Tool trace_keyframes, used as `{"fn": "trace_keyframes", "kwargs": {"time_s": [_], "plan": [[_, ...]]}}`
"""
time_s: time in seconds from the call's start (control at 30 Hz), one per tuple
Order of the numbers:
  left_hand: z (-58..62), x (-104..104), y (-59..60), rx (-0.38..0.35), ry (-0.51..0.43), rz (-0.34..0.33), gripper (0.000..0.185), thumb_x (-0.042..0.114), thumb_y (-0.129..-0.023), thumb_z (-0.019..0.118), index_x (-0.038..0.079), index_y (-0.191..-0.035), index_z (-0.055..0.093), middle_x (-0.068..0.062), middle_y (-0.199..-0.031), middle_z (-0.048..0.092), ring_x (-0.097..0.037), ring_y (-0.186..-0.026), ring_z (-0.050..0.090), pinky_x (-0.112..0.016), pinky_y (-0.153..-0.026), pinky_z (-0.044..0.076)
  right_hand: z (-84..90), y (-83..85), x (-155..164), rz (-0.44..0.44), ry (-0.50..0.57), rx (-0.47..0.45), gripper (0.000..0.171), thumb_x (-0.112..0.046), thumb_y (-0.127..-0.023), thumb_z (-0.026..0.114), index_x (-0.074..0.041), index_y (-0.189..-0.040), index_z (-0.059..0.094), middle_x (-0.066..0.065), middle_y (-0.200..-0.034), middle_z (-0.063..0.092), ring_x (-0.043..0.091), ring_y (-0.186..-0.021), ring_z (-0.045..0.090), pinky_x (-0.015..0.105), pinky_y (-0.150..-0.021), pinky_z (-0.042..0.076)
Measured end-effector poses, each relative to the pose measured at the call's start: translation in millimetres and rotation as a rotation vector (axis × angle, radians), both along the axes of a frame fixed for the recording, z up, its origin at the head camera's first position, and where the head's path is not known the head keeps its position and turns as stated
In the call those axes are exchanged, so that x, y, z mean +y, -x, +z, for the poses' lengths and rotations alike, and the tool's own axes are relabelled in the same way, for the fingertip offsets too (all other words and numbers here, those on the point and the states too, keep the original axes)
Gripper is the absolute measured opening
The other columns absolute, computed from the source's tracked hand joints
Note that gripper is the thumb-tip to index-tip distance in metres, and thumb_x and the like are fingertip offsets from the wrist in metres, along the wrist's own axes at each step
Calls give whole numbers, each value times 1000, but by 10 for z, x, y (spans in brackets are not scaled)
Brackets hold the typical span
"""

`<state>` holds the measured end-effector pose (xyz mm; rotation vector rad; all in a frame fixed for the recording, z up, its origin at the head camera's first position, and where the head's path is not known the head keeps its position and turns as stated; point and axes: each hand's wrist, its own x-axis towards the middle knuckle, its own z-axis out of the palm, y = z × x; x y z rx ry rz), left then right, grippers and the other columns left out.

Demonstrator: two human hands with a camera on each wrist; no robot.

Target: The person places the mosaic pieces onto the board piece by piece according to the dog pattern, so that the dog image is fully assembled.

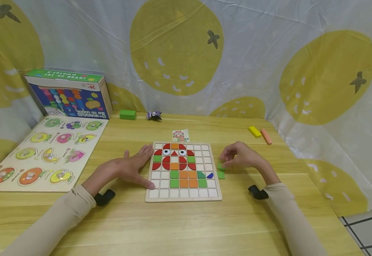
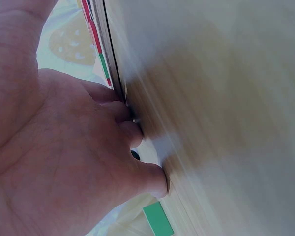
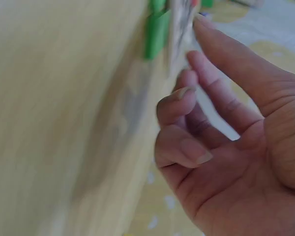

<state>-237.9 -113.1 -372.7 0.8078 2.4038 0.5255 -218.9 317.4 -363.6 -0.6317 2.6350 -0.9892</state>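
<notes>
A wooden grid board lies in the middle of the table, partly filled with red, orange and green tiles that form an owl. My left hand lies flat on the table, its straight fingers along the board's left edge; in the left wrist view its fingertips press against that edge. My right hand hovers just right of the board with loosely curled fingers over a loose green tile; a second green tile lies below it. In the right wrist view the fingers hold nothing, and a green tile lies on the table.
A fruit peg puzzle and a colourful box stand at the left. At the back are a green block, a small dark toy and a picture card. A yellow block and an orange stick lie at the far right.
</notes>
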Motion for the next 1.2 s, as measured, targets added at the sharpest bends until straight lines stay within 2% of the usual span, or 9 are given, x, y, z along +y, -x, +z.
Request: {"fn": "trace_keyframes", "kwargs": {"time_s": [0.13,0.23,0.87,1.07,1.2], "plan": [[4,1,-5,0,-1,0,136,66,-85,84,-2,-171,4,-23,-180,-8,-44,-165,-10,-82,-120,-10,-72,23,87,-59,-58,-60,19,-11,-86,93,-1,-95,78,2,-84,72,17,-78,63,23,-70,54],[3,-3,-5,0,-1,-1,136,66,-85,84,-2,-171,4,-22,-180,-9,-44,-166,-10,-82,-120,-10,-86,30,88,-69,-68,-79,19,-11,-86,93,-2,-94,78,2,-84,73,17,-78,63,23,-70,55],[-10,-11,-2,3,-1,-5,136,67,-85,83,-1,-172,4,-21,-180,-9,-43,-166,-10,-81,-120,-9,-81,18,29,-49,-82,-85,19,-7,-84,93,-1,-91,76,2,-82,71,15,-76,62,24,-69,55],[-4,-10,-10,5,-2,-5,135,66,-85,84,-2,-172,5,-21,-180,-8,-44,-166,-10,-81,-120,-9,-62,4,16,-80,-86,-94,17,-8,-86,92,-2,-90,77,3,-84,72,16,-77,63,26,-71,56],[-4,-14,-9,7,-2,-6,135,66,-85,84,-2,-171,5,-21,-180,-8,-43,-166,-10,-81,-120,-9,-44,3,12,-94,-50,-106,12,-7,-89,89,-1,-92,78,3,-86,75,17,-78,64,26,-72,56]]}}
